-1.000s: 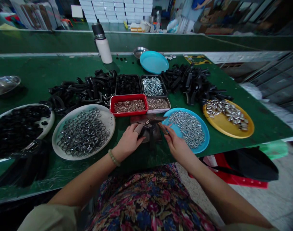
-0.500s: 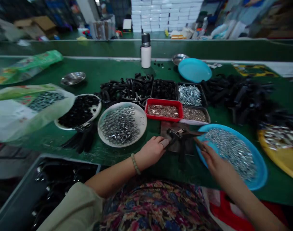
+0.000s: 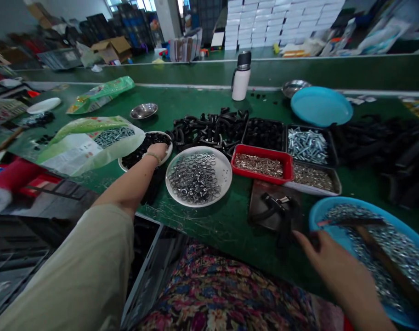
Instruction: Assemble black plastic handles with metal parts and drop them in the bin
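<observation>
Since the last frame my left hand (image 3: 158,149) has crossed to the white dish (image 3: 169,153), and the hammer (image 3: 375,246) now lies across the blue tray (image 3: 338,235), toward three o'clock. Black assembly (image 3: 281,209) rests on a dark plate (image 3: 257,191), likely for firm backing; the red tray (image 3: 257,176) stands at eleven, presumably within easy reach. My right hand (image 3: 340,271), toward four, has its thumb apart from the forefinger; I can't tell whether they hold anything. At ten, my left arm stretches out, its fingers hidden, grip unreadable.
</observation>
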A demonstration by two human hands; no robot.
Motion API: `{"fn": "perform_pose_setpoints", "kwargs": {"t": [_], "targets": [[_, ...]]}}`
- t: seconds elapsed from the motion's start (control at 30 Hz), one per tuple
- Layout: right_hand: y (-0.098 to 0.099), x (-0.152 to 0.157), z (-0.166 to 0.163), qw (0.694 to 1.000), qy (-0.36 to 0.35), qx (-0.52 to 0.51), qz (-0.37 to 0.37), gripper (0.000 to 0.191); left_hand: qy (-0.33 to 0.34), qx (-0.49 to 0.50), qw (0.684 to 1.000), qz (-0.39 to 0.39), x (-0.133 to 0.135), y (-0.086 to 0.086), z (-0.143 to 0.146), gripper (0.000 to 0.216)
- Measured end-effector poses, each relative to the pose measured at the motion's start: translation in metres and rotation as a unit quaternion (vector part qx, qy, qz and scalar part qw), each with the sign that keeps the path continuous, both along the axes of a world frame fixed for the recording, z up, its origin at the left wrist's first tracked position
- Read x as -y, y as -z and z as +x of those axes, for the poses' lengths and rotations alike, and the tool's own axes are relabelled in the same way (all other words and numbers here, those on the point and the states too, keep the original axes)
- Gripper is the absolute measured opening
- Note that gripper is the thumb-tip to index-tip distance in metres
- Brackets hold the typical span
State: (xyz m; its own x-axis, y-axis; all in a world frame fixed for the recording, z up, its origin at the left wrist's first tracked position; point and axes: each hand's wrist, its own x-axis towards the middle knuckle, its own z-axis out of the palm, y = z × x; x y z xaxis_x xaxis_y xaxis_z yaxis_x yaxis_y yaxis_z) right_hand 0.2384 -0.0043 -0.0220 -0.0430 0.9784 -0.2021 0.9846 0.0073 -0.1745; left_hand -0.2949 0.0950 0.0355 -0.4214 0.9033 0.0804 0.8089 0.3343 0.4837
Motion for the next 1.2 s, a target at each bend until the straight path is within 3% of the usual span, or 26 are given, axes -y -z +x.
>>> {"fn": "perform_pose_setpoints", "kwargs": {"t": [0.13, 0.23, 0.3, 0.37, 0.43, 0.47, 0.57, 0.73, 0.83, 0.9, 0.97, 1.07, 1.13, 1.2], "targets": [[0.001, -0.014, -0.045, 1.0, 0.0, -0.003, -0.014, 0.04, 0.005, 0.048, 0.998, 0.045, -0.003, -0.01, 0.006, 0.014], [0.005, -0.023, -0.047, 0.976, 0.087, -0.199, 0.001, 0.029, 0.053, 0.11, 0.99, 0.077, 0.001, -0.013, 0.048, 0.021], [0.004, -0.021, -0.047, 0.895, 0.147, -0.419, -0.041, 0.036, 0.108, 0.176, 0.974, 0.094, 0.012, -0.005, 0.1, 0.031], [0.0, -0.011, -0.05, 0.77, 0.165, -0.61, -0.089, 0.041, 0.175, 0.296, 0.931, 0.122, 0.03, 0.007, 0.161, 0.031], [-0.006, -0.001, -0.055, 0.664, 0.153, -0.724, -0.11, 0.037, 0.21, 0.405, 0.878, 0.144, 0.05, 0.018, 0.218, 0.031], [-0.009, 0.003, -0.057, 0.628, 0.145, -0.756, -0.113, 0.034, 0.212, 0.442, 0.859, 0.151, 0.058, 0.021, 0.241, 0.029], [-0.016, 0.011, -0.059, 0.579, 0.143, -0.796, -0.105, 0.031, 0.203, 0.492, 0.831, 0.162, 0.072, 0.025, 0.284, 0.02], [-0.016, 0.015, -0.051, 0.562, 0.142, -0.808, -0.103, 0.032, 0.199, 0.491, 0.828, 0.184, 0.074, 0.027, 0.303, 0.012], [-0.011, 0.014, -0.051, 0.572, 0.139, -0.802, -0.096, 0.029, 0.191, 0.464, 0.843, 0.192, 0.08, 0.033, 0.308, 0.018], [-0.013, 0.01, -0.051, 0.607, 0.143, -0.778, -0.076, 0.027, 0.195, 0.438, 0.859, 0.178, 0.086, 0.04, 0.311, 0.028], [-0.023, 0.006, -0.047, 0.698, 0.129, -0.703, -0.044, 0.027, 0.226, 0.422, 0.87, 0.119, 0.089, 0.049, 0.312, 0.034], [-0.047, 0.005, -0.038, 0.885, 0.043, -0.461, 0.054, 0.03, 0.277, 0.44, 0.854, 0.023, 0.091, 0.063, 0.305, 0.037], [-0.058, 0.01, -0.034, 0.948, -0.014, -0.293, 0.127, 0.038, 0.272, 0.473, 0.838, 0.005, 0.095, 0.071, 0.298, 0.039], [-0.059, 0.017, -0.033, 0.972, -0.045, -0.186, 0.137, 0.042, 0.263, 0.501, 0.824, -0.014, 0.102, 0.077, 0.295, 0.038]]}}
